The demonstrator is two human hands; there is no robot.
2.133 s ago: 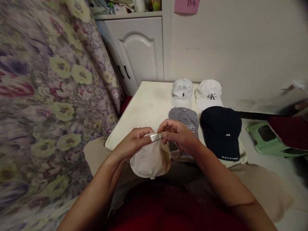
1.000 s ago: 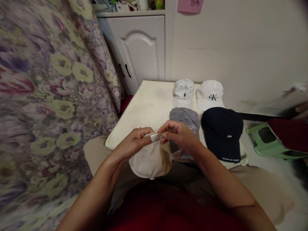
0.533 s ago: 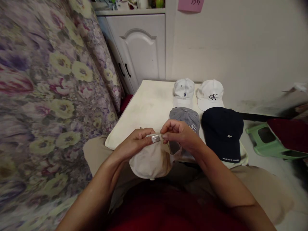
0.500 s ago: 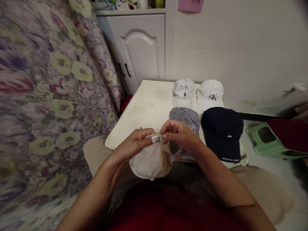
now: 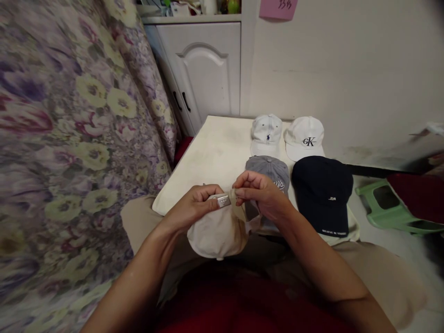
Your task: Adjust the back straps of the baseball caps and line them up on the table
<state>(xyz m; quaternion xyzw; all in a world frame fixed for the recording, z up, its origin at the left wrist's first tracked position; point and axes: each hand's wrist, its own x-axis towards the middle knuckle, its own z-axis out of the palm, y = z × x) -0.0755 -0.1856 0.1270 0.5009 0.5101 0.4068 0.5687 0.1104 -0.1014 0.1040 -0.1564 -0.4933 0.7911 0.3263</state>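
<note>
Strap (image 5: 233,196) of a beige cap (image 5: 217,233), held at six o'clock, shows more length beside its buckle (image 5: 224,200) than moments earlier, suggesting adjustment under way; fingers of the left hand (image 5: 192,206) clamp the cap, of the right hand (image 5: 267,196) the strap.

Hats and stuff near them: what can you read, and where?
"CK": on the right white cap.
"BELIEVE IN YOUR", then blur: on the navy cap.
Too small: front mark on navy cap, marks on silver buckle.
Unreadable: lettering on grey cap, partly hidden; writing on pink paper.
</note>
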